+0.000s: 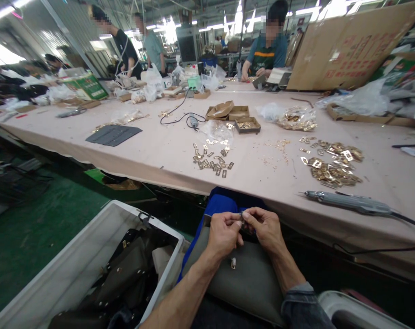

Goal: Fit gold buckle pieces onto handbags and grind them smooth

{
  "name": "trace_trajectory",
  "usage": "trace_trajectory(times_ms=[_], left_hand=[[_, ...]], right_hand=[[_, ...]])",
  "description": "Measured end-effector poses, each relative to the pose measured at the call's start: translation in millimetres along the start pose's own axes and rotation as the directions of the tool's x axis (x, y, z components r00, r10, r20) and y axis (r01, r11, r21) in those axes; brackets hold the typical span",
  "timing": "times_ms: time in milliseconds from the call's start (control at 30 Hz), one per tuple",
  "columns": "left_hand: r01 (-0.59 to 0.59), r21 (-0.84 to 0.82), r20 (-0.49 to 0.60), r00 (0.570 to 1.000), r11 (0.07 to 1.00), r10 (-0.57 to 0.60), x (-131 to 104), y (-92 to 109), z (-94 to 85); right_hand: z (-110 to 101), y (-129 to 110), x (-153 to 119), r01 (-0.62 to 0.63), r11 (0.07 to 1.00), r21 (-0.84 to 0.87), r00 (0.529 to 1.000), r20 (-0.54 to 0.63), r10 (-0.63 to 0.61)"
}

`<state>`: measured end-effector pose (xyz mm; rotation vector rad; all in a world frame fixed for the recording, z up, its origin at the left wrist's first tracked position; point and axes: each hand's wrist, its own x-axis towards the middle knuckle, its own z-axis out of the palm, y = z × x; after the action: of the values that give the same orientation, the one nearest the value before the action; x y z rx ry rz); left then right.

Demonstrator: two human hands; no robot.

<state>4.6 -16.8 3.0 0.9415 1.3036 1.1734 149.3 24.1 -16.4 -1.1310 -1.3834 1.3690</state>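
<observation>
Olive-grey material covered the bag (248, 278) lying across the person's lap, a small metal clasp (233, 263) on its upper face. At its far edge, the left hand (225, 233) and right hand (265, 227) met, fingertips pinched together on a small piece (242, 222) too hidden to identify. On the table (173, 164) ahead lay loose metal plates (206, 163); a screwdriver (351, 203) rested near the edge, to the right. Left of the lap, a white bin (87, 260) held dark bags (121, 285).
</observation>
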Motion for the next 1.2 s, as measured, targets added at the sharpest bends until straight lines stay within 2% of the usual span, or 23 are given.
trace_trajectory(times_ms=[100,267,367,533,667,800,867,900,967,1033,1067,1133,1200], left_hand=[[0.013,-0.033,0.078,0.997,0.999,-0.011,3.7,-1.1,-4.2],[-0.013,-0.054,-0.047,0.999,0.998,0.011,10.9,-12.1,-0.4],[-0.02,-0.011,-0.051,0.998,1.0,0.02,8.6,-14.2,3.6],[-0.066,0.059,0.058,0.996,0.996,0.062,1.5,-11.4,6.3],[-0.05,0.012,0.02,0.999,0.999,0.05,3.1,-9.0,6.9],[-0.028,-0.051,0.014,0.999,0.998,0.028,7.6,-7.1,5.2],[-0.023,-0.066,-0.022,1.0,0.998,0.022,10.3,-7.3,4.1],[-0.02,-0.071,-0.049,0.999,0.997,0.016,11.6,-7.9,3.8],[-0.004,-0.084,-0.102,0.995,0.996,-0.005,13.7,-10.8,4.2],[0.01,-0.095,-0.145,0.989,0.995,-0.024,15.1,-15.4,5.7],[0.016,-0.099,-0.16,0.987,0.995,-0.032,15.7,-18.1,6.7],[0.018,-0.112,-0.187,0.982,0.994,-0.039,16.9,-23.2,8.4],[0.016,-0.118,-0.199,0.979,0.993,-0.039,18.5,-26.5,9.1]], right_hand=[[-3.2,1.6,3.3,0.043,0.999,-0.015,0.999,0.029,-0.043],[-3.5,-5.1,6.4,0.104,0.985,-0.141,0.994,0.045,-0.098],[-2.2,-9.3,7.1,0.125,0.97,-0.21,0.992,0.03,-0.121],[-0.5,-10.9,9.8,0.12,0.979,-0.165,0.992,0.051,-0.113],[2.9,-14.2,12.3,0.12,0.964,-0.237,0.992,0.072,-0.106],[7.4,-19.9,18.3,0.057,0.953,-0.297,0.996,0.076,-0.036],[8.8,-25.5,26.1,0.047,0.941,-0.336,0.995,0.095,-0.016],[9.4,-29.1,32.1,0.071,0.924,-0.375,0.996,0.08,-0.044],[10.9,-37.5,48.7,0.169,0.859,-0.483,0.983,0.019,-0.183],[14.8,-45.8,70.8,0.262,0.767,-0.586,0.939,-0.029,-0.342],[18.4,-49.4,83.0,0.281,0.729,-0.624,0.923,-0.032,-0.383],[29.5,-55.4,106.7,0.25,0.662,-0.707,0.926,-0.026,-0.377],[45.5,-59.9,125.9,0.17,0.556,-0.814,0.946,-0.023,-0.324]])
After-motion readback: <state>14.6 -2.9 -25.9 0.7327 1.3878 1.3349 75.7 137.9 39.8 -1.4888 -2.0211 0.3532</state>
